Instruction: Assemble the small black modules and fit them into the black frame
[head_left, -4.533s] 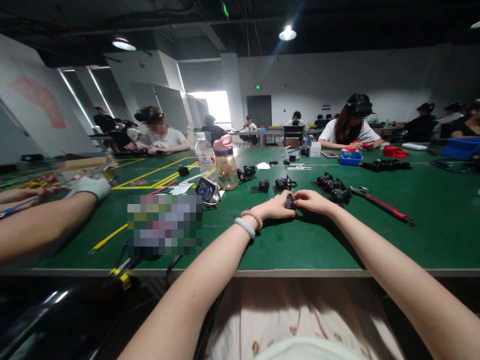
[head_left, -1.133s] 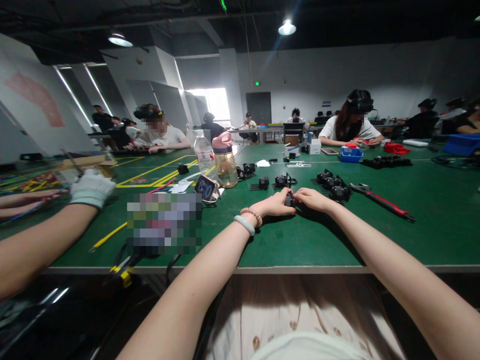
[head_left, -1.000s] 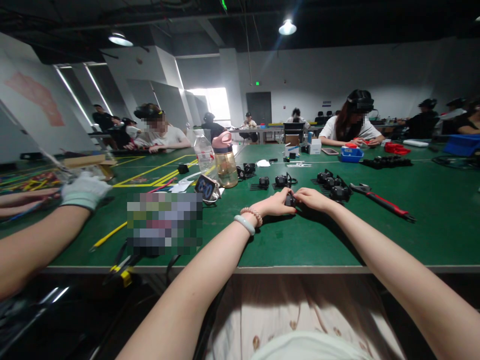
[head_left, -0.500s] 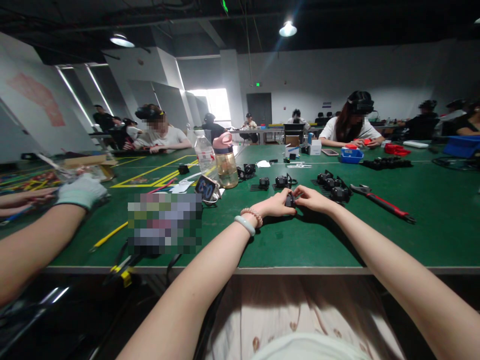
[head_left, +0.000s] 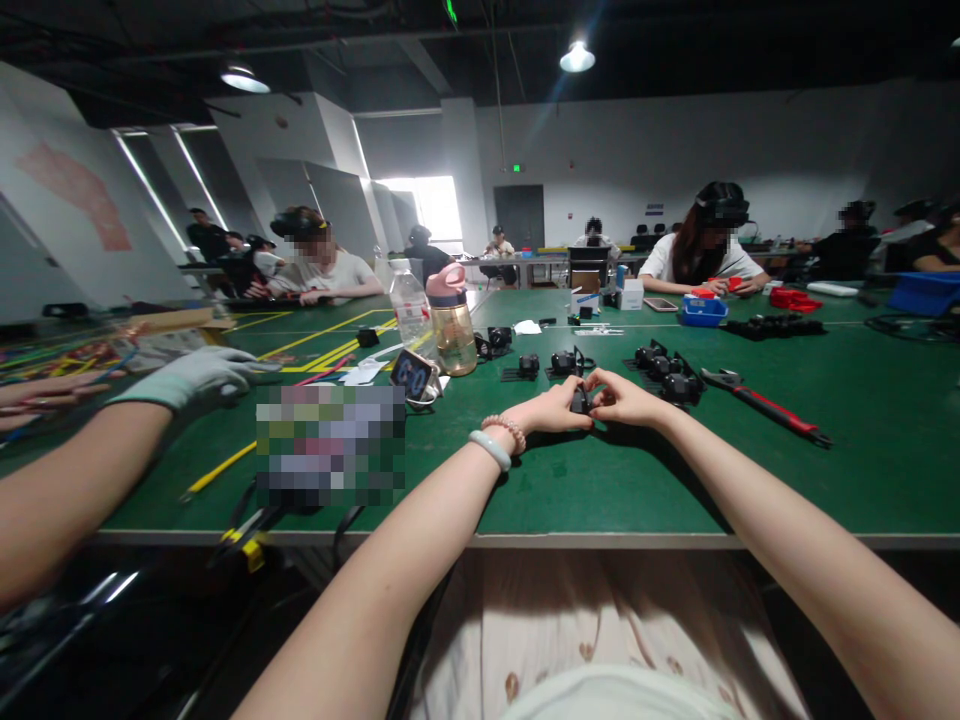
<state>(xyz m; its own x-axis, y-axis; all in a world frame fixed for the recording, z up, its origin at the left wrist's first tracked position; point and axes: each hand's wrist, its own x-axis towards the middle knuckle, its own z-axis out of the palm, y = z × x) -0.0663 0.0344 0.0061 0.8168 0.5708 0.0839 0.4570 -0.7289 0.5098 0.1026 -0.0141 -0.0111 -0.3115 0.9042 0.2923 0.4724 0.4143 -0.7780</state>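
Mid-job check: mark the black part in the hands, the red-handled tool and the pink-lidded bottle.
Black part [head_left: 580,402]: head view, on its exposed dark side.
Red-handled tool [head_left: 769,406]: head view, on its handle.
Pink-lidded bottle [head_left: 454,340]: head view, on its clear body below the lid.

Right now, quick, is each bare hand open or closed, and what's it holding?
Left hand: closed, holding a small black part.
Right hand: curled in at that same part; whether it grips anything cannot be told.
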